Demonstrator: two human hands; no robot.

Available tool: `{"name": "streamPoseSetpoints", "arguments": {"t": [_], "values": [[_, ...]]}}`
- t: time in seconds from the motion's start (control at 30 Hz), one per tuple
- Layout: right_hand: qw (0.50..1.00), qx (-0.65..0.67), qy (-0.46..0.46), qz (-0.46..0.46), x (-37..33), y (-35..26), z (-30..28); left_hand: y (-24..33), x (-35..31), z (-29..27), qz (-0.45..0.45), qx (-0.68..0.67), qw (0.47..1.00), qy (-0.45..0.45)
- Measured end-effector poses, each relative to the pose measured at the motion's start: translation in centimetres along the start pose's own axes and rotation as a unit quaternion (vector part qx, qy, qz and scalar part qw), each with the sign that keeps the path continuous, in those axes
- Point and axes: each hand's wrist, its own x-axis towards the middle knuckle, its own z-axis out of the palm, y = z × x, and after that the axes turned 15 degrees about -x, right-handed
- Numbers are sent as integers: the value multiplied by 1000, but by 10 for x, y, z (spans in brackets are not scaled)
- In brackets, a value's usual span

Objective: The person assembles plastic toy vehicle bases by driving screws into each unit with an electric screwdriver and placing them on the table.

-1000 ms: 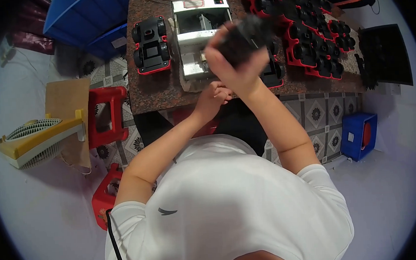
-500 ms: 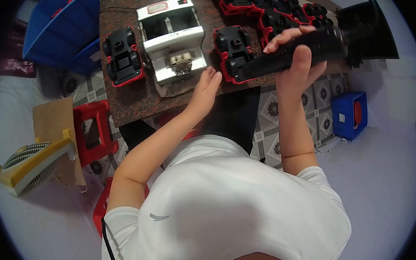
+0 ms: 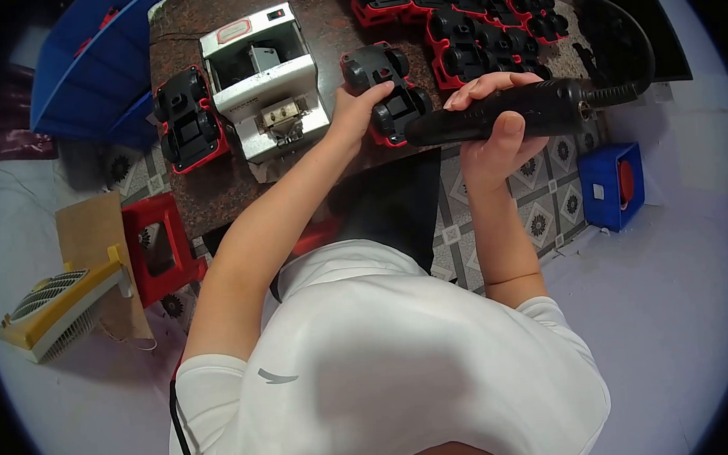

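Note:
An upturned toy car (image 3: 407,106), black underneath with a red body, lies near the table's front edge. My left hand (image 3: 352,118) grips its left side, thumb across the underside. In my right hand (image 3: 496,146) is a black electric screwdriver (image 3: 536,107), its cord leaving from the right end. The tool's narrow end overlaps the car's near right corner; I cannot make out its bit or whether it touches. Left of that car stands a white screw feeder (image 3: 268,87) with a metal block at its front. Another upturned toy car (image 3: 189,126) sits left of the feeder.
Several upturned toy cars (image 3: 473,41) crowd the back right of the speckled table (image 3: 331,25). Blue bins (image 3: 88,69) stand at the left, near a red stool (image 3: 161,248) and a yellow-and-white fan-like device (image 3: 52,309). A blue box (image 3: 612,187) rests on the floor at right.
My left hand has moved from beside the feeder onto the toy car and taken hold of it. The car now sits slightly turned. The screwdriver, still in my right hand, appears lower and further left.

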Motion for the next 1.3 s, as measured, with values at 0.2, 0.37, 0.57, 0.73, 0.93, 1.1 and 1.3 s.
{"name": "streamPoseSetpoints", "arguments": {"t": [0.2,0.37,0.57,0.73,0.93,1.1,1.3], "values": [[1000,3,0,-3,0,-1,-1,-1,0,-2,36,35,998,-32],[1000,-21,-17,-12,-3,-1,-3,-1,-4,-1,55,39,997,-28],[999,-1,-42,16,-8,-2,-2,-10,-2,-12,76,61,994,-47],[993,5,-120,5,-23,-8,0,-12,-19,-15,76,76,993,-51],[984,-26,-168,-49,-23,-5,4,-19,-13,-22,82,63,993,-56],[980,-43,-184,-60,-22,-8,9,-19,-9,-27,79,77,993,-52],[978,-41,-203,26,-4,-20,20,-13,-16,-17,105,72,991,-34]]}}
